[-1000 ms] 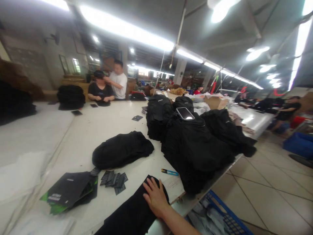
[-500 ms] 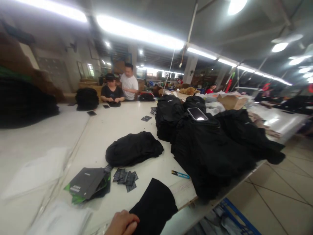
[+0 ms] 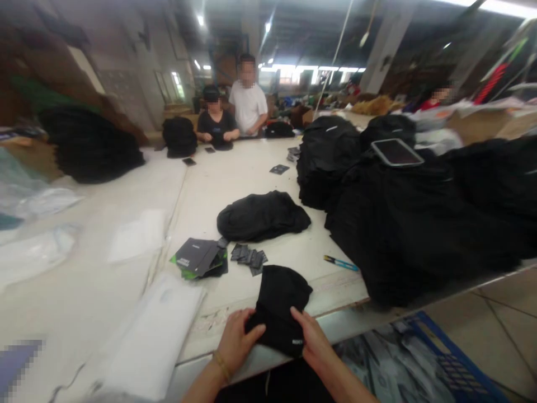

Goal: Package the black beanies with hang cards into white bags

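The person's left hand (image 3: 235, 338) has its thumb and fingers clamped on the left edge of a folded black garment (image 3: 282, 302), the thumb lying over the cloth with a small gap between its tip and the nearest fingers. The right hand (image 3: 315, 337) grips the opposite side, its thumb pressed flat on top; the other fingers are mostly hidden, so how far they curl beneath cannot be told. Beside that right hand, white lettering (image 3: 297, 341) shows on the cloth. The garment sits at the near edge of the desk (image 3: 235, 168), its far part over the top and its near part reaching past the edge. Just beyond it, to the left, small dark packets (image 3: 249, 256) lie in a loose cluster next to a stack of black and green cards (image 3: 197, 254). A low black cloth bundle (image 3: 262, 217) rests behind these. A blue-handled tool (image 3: 340, 263) lies to the right, near a large heap of black garments (image 3: 411, 224) with a phone (image 3: 396, 152) on top. White plastic bags (image 3: 155, 330) lie left of the left hand.
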Demonstrator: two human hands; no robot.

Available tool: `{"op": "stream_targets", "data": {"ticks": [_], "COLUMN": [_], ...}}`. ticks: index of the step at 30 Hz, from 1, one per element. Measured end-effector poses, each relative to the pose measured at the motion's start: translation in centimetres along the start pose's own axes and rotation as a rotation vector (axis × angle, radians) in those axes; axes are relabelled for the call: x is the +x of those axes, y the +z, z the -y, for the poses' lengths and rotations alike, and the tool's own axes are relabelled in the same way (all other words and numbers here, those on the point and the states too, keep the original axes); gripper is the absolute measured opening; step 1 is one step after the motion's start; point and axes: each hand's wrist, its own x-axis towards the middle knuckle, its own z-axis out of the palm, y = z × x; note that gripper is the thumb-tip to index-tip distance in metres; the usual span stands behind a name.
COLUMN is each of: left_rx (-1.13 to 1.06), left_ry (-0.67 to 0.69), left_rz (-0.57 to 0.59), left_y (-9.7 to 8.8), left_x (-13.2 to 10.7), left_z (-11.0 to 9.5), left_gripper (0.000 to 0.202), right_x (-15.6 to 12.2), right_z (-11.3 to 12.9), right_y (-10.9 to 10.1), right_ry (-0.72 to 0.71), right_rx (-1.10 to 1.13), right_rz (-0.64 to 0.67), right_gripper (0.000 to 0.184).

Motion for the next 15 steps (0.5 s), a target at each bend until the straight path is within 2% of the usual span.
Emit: {"op": "stream_targets", "data": {"ticks": [3,4,6,8,9,10,11,12,13,15], "left_rx": [0.091,0.132,0.211,0.275,0.291,0.291,0.274,0.239,0.177,-0.01], "left_ry": [-0.161,-0.166,-0.047,0.193,0.295,0.359,0.36,0.312,0.248,0.086], "left_rz": [-0.198,-0.266,-0.342,-0.242,-0.14,-0.026,0.067,0.132,0.187,0.255], "left_y": [1.3,1.7,2.1,1.8,1.4,1.0,0.4,-0.1,-0.7,-1.6], "left_x": [-0.2,-0.3,-0.5,0.0,0.6,1.3,2.2,3.1,3.9,5.1], "left_z": [-1.4,-1.8,-2.5,-3.2,-3.4,-3.5,-3.4,-3.2,-2.9,-2.2], "left_gripper": [0.034,0.037,0.046,0.057,0.06,0.061,0.058,0.052,0.043,0.036], "right_x": [-0.4,-0.7,-1.5,-2.4,-2.7,-2.9,-2.8,-2.6,-2.2,-1.0], "right_z": [0.6,0.8,1.0,1.0,0.9,0.8,0.7,0.7,0.8,1.3], "right_y": [-1.2,-1.7,-2.6,-3.1,-3.3,-3.3,-3.4,-3.4,-3.4,-3.3], "right_ry": [-0.107,-0.183,-0.437,-0.729,-0.832,-0.876,-0.881,-0.858,-0.795,-0.548], "right_rx": [-0.3,-0.413,-0.687,-1.01,-1.152,-1.244,-1.293,-1.299,-1.264,-1.076], "right_rz": [-0.104,-0.151,-0.172,-0.005,0.124,0.254,0.357,0.405,0.402,0.285], "right_gripper": [0.046,0.05,0.057,0.063,0.064,0.063,0.061,0.056,0.05,0.039]}}
